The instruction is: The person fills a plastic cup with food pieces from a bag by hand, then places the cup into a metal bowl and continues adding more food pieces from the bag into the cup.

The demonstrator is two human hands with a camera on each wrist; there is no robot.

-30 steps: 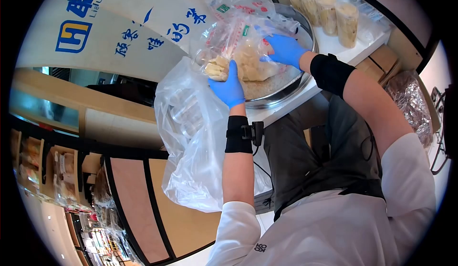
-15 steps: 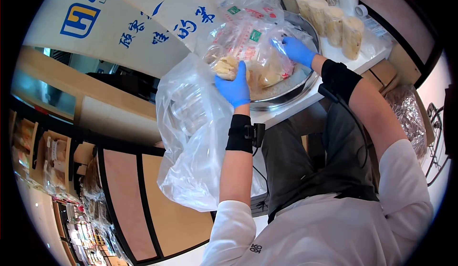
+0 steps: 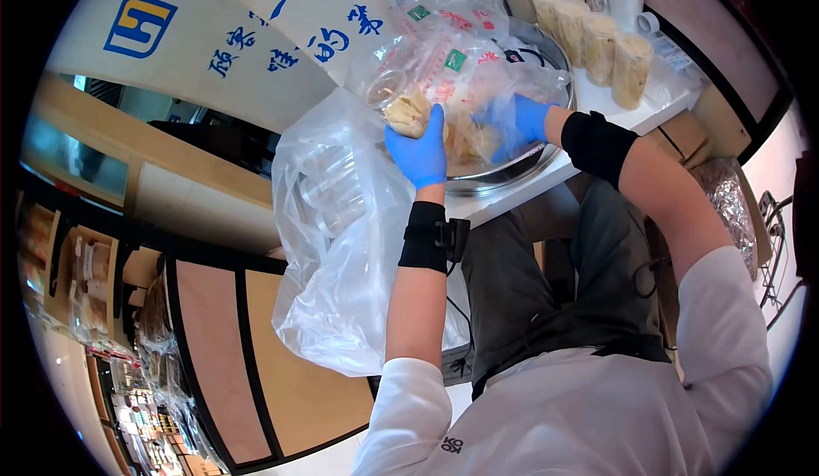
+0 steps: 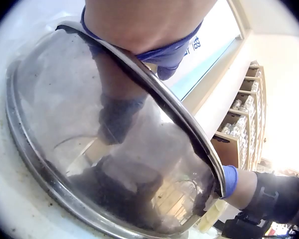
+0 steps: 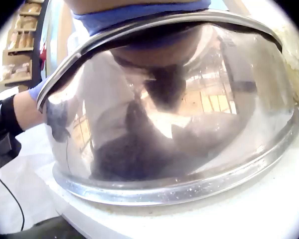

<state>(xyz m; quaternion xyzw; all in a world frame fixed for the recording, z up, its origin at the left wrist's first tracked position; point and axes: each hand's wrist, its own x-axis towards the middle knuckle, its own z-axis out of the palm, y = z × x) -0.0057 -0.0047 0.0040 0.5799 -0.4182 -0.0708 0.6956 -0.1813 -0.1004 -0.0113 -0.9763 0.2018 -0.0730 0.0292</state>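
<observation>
Hands (image 3: 417, 153) (image 3: 531, 121) at bowl (image 5: 139, 159); bag (image 3: 465, 54) veils right; cups (image 3: 632, 71) beside

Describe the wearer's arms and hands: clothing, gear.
Left hand and right hand: blue gloves. Left wristband and right wristband: black, each with a boxy black module; a thin black cable runs from the left one. Sleeves: short, white.

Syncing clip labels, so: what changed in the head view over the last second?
The right hand has moved toward the wearer's side of the basin; clear film of the printed bag now covers part of its fingers. Whether it grips anything is unclear. Unchanged: the left hand holds the clear cup of pale pieces; the filled containers stand in place.
</observation>
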